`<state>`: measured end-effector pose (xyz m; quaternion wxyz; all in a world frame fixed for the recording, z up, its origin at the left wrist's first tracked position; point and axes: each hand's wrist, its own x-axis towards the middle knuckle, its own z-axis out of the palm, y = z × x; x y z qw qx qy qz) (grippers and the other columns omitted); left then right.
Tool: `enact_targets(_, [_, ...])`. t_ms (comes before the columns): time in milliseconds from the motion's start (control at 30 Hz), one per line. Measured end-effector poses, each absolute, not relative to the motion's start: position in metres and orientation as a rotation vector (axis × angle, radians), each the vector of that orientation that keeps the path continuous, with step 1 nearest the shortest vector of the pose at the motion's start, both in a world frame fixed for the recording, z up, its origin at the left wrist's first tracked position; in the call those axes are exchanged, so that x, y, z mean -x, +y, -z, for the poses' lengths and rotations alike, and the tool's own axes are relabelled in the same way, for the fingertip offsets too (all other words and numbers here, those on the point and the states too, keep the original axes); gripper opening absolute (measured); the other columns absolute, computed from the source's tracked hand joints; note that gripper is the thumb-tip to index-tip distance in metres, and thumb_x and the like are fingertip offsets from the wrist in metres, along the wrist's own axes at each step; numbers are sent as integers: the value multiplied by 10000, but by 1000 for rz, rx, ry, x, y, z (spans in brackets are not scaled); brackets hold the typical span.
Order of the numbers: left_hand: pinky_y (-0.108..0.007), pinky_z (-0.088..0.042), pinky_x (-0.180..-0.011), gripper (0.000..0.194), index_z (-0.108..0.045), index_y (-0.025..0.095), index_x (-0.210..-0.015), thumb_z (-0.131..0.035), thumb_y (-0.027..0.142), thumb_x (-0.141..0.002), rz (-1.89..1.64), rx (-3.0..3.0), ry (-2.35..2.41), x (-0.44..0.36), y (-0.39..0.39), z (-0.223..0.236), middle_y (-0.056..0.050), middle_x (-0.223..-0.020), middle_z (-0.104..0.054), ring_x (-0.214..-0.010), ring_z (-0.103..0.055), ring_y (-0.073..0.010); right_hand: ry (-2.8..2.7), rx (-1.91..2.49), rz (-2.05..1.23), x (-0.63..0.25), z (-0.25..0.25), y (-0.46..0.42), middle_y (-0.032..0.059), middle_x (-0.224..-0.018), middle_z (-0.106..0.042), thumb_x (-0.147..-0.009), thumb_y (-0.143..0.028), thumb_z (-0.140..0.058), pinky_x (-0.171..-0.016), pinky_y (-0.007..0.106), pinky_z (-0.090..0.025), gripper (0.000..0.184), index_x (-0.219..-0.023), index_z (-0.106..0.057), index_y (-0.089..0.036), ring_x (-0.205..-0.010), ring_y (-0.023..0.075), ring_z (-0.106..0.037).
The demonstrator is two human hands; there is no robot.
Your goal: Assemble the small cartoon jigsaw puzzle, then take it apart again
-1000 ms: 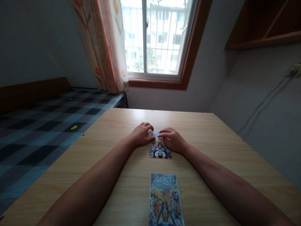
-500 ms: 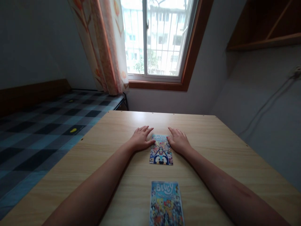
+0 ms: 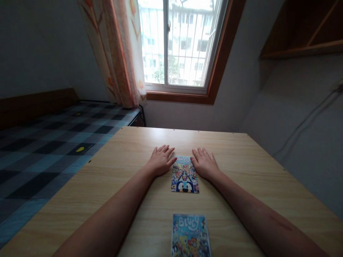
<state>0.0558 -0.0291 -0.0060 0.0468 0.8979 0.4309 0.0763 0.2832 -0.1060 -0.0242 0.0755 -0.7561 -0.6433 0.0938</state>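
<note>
A colourful Bluey picture card (image 3: 185,176) lies flat on the wooden table, a blue cartoon dog's face along its near edge. On its left is my left hand (image 3: 162,160), palm down with fingers spread, the thumb at the card's upper left edge. My right hand (image 3: 205,162) rests on the other side, also open and flat, thumb by the upper right edge. Neither hand grips anything. Closer to me lies a second item, a Bluey case or pack (image 3: 190,235), its lower part cut off by the frame.
The pale wooden table (image 3: 107,192) fills the foreground. To its left stands a bed with a checked cover (image 3: 50,142). Beyond are a barred window (image 3: 184,46) and a floral curtain (image 3: 118,53). A wooden shelf (image 3: 302,50) and a cable (image 3: 308,119) are on the right.
My right fingers have spread slightly on the table. The card and pack sit a little lower in the picture, as the view has shifted slightly. Both hands stay beside the card.
</note>
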Motion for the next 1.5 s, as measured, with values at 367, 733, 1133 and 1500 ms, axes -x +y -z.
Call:
enact_targets(367, [-573,-246,-1193,521,-527,201,-1446,-330,439,-1026,-639,-2487,1675,-52,-17,10,-141,-1565,-433,-1470,-342,-307,-1689,2322,-214,-301,21,-96,109,-1665,-234,-1039,-526,-217,-1224,576,-95,634,-1591,-306,-228,-1546,308,-161])
enact_targets(733, [-448,-347,-1155,489,-564,164,-1386,-444,412,-982,-842,-2420,1626,-48,-8,13,-129,-1433,-582,-1342,-497,-282,-2050,1801,-120,-231,24,-173,121,-1598,-390,-1010,-460,-377,-1249,513,-108,594,-1528,-430,-173,-1500,290,-292])
enact_targets(1133, [-436,-395,-1117,535,-534,134,-1409,-452,407,-956,-754,-2478,1628,-42,-1,8,-145,-1420,-589,-1303,-538,-297,-2055,2015,-256,-273,13,-180,100,-1642,-306,-996,-509,-390,-1230,544,-132,626,-1564,-367,-247,-1526,295,-235])
enact_targets(1500, [-439,-378,-1123,479,-639,187,-1290,-403,421,-945,-643,-2570,1618,-41,8,10,-115,-1418,-591,-1306,-533,-294,-1531,2480,198,-455,40,-238,122,-1575,-426,-982,-432,-422,-1168,485,-269,563,-1500,-479,-220,-1455,290,-362])
